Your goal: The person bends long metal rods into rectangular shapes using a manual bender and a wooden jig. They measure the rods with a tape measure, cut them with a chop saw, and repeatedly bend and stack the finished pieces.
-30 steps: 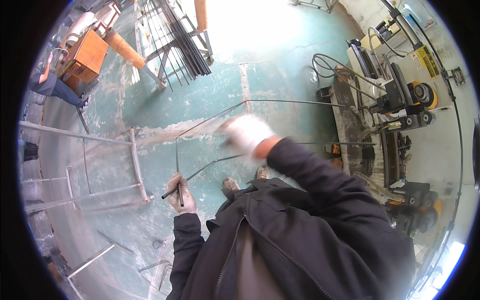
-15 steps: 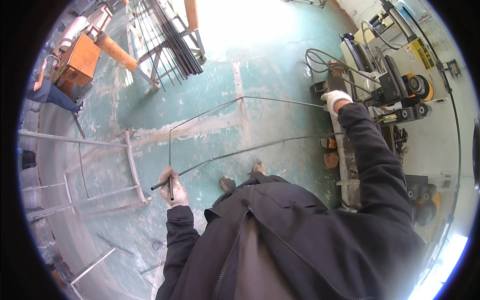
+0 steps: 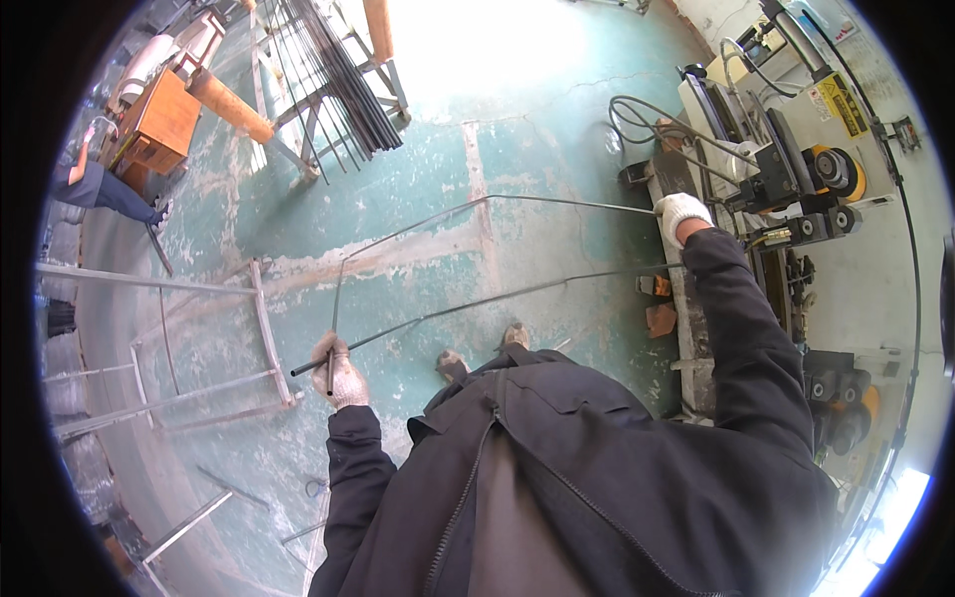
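A thin dark metal rod (image 3: 413, 225), bent at several corners, spans the space between my hands like a long open frame. My left hand (image 3: 344, 380), in a pale work glove, is closed where two of its ends cross; the ends stick out past the fingers. My right hand (image 3: 683, 215), in a white glove, is closed round the far side of the rod, close to the machine (image 3: 786, 179) on the right. The near side of the rod runs rightward until my right sleeve hides it.
A bundle of dark rods (image 3: 348, 99) lies on a rack at the far left. Metal frames (image 3: 265, 318) stand to the left. A person's leg (image 3: 124, 196) shows beyond them, by an orange-brown cabinet (image 3: 157, 117). Cables (image 3: 637, 114) loop beside the machine.
My right hand has shifted a little right and nearer to me, drawing the rod along. My left hand has moved slightly left and nearer, still gripping the crossed ends.
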Available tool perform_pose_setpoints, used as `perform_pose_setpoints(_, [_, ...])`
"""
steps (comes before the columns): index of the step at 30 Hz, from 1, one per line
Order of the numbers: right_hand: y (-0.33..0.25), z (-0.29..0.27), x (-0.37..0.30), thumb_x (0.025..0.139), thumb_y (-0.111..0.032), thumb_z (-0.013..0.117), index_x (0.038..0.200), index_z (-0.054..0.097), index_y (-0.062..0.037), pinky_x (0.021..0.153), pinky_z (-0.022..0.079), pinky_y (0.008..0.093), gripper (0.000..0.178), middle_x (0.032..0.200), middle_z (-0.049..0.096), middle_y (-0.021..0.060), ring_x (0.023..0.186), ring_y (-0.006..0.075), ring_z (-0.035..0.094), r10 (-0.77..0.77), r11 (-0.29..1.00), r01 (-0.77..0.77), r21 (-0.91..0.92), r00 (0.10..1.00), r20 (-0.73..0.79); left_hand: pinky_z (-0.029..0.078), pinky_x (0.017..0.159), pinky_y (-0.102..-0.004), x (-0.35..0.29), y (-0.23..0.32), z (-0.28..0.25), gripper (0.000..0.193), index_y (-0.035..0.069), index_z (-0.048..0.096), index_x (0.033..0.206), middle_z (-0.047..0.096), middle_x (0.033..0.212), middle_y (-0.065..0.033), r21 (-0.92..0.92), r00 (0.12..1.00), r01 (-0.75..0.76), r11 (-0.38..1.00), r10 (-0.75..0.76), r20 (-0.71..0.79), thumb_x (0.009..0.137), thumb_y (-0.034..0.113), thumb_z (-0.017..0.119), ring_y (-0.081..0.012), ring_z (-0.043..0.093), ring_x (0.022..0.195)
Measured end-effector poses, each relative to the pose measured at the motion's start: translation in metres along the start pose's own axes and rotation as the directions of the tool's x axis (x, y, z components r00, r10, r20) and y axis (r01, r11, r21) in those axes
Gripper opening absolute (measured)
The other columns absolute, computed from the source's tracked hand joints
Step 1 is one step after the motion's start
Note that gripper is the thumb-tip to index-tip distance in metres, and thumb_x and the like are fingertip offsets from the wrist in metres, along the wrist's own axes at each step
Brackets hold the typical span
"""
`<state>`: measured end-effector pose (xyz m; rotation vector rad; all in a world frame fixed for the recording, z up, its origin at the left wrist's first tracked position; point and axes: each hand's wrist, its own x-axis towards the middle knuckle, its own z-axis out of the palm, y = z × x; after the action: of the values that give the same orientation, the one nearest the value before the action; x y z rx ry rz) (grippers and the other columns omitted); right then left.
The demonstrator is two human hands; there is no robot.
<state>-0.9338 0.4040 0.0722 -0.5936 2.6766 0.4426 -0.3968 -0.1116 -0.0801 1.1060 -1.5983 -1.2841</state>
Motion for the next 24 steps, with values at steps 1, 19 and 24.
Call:
perform_pose_setpoints(1, [0.000, -0.013, -0.011, 0.099, -0.015, 0.071, 0.125, 0.088, -0.0180, 0.103, 0.064, 0.0497, 0.031, 0.123, 0.084, 0.0198, 0.120, 0.0422, 0.079, -0.013, 1.000, 0.013, 0.010, 0.999, -0.051, 0.059, 0.105, -0.0371, 0.001, 0.002, -0.001, 0.015, 0.000, 0.079, 0.121, 0.080, 0.122, -0.0110, 0.029, 1.000, 0.003, 1.000, -0.003, -0.003, 0.106, 0.000, 0.079, -0.0206, 0.073, 0.115])
perform_pose_setpoints(19, [0.063, -0.091, -0.142, 0.100, -0.024, 0.079, 0.116, 0.088, -0.0139, 0.098, 0.062, 0.0498, 0.021, 0.111, 0.084, 0.0180, 0.110, 0.0422, 0.079, -0.102, 0.991, 0.106, 0.082, 0.994, -0.046, 0.056, 0.097, -0.0410, 0.009, 0.036, 0.007, 0.025, -0.002, 0.080, 0.115, 0.079, 0.108, -0.0088, 0.232, 1.000, 0.015, 0.973, -0.018, 0.011, 0.109, 0.023, 0.083, -0.0217, 0.071, 0.102])
perform_pose_setpoints(24, [0.061, -0.087, -0.157, 0.098, -0.020, 0.082, 0.114, 0.087, -0.0091, 0.093, 0.063, 0.0462, 0.020, 0.104, 0.084, 0.0186, 0.103, 0.0407, 0.080, -0.079, 0.977, 0.090, 0.193, 0.995, -0.066, 0.056, 0.096, -0.0415, 0.017, 0.042, 0.011, 0.027, -0.002, 0.080, 0.115, 0.079, 0.107, -0.0119, 0.352, 0.998, -0.019, 0.936, -0.001, 0.056, 0.110, 0.024, 0.082, -0.0242, 0.072, 0.100])
